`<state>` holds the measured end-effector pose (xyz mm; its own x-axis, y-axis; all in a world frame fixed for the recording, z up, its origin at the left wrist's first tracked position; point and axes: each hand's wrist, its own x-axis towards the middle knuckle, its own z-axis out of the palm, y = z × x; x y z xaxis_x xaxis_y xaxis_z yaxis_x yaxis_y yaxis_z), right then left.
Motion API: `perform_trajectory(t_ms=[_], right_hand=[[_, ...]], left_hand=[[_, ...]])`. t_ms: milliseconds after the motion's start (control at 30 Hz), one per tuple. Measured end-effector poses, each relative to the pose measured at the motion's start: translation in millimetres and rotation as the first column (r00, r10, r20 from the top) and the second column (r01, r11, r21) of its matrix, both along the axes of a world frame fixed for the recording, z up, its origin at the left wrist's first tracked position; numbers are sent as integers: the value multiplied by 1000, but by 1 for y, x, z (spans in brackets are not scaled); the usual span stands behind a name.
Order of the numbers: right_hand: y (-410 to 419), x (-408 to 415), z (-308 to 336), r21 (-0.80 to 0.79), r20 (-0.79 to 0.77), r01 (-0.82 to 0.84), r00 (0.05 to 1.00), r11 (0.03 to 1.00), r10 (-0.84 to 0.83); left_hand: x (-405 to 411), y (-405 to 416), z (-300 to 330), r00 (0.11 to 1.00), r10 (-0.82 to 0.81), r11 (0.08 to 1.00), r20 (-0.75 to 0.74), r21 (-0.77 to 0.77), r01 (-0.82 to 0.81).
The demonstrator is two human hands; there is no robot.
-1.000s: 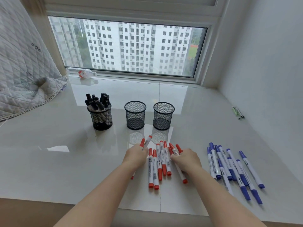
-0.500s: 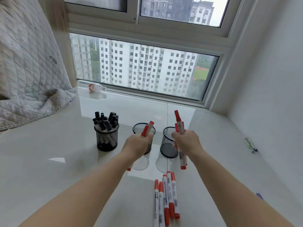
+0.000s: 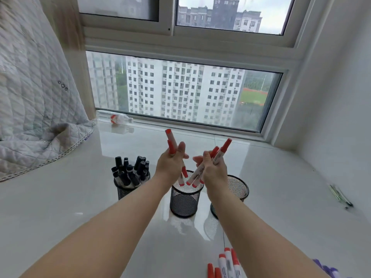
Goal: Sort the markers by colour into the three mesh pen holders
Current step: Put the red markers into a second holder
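My left hand (image 3: 170, 164) grips red markers (image 3: 171, 141) upright, their lower ends hanging over the middle mesh holder (image 3: 184, 200). My right hand (image 3: 213, 168) holds a slanted bundle of red markers (image 3: 220, 150), lower tips at that holder's rim. The left mesh holder (image 3: 123, 190) is full of black markers (image 3: 130, 171). The right mesh holder (image 3: 239, 187) is partly hidden behind my right forearm. Several more red markers (image 3: 225, 264) lie on the white surface near the bottom edge, with blue markers (image 3: 328, 268) just visible at the lower right.
A quilted grey blanket (image 3: 30, 109) covers the left side of the sill. A plastic bottle (image 3: 120, 118) lies by the window frame. A green pen (image 3: 340, 195) lies near the right wall. The glossy white surface (image 3: 60, 197) stretches left of the holders.
Both hands picked red markers up from the surface and carried them forward and up to above the middle holder. The view tilted up, pushing the remaining markers to the bottom edge.
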<state>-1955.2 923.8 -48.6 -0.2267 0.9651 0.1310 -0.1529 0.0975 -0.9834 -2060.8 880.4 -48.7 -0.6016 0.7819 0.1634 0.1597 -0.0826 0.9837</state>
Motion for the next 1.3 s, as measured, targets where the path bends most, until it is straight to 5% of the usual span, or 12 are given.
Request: perform_trajectory(t_ms=[300,500,700,833,967,1033,1300], right_hand=[[5,-14,-42,-6,152,31,988,1000,-29],[9,-18,-49,18,257,13,966,1000,-17],[2,-14,-41,-75,172,-49,983,996,61],[-11,2,-21,101,392,-66,920,993,21],[-35,39,-9,309,501,-76,860,948,-94],[-48,63,-9,309,524,-66,844,949,-112],[-78,152,-46,60,732,-41,682,997,-16]], left_hand=[[-4,12,-47,989,-26,985,-146,-171,0],[-3,14,-55,998,-57,985,-17,-163,54],[4,7,-60,997,25,985,-69,-171,-36],[13,-14,-49,992,18,990,-122,-136,-34],[44,-50,-39,891,147,983,-430,-33,-178],[61,-68,-37,875,197,979,-442,35,-203],[119,-125,-71,929,-89,927,-359,-371,-55]])
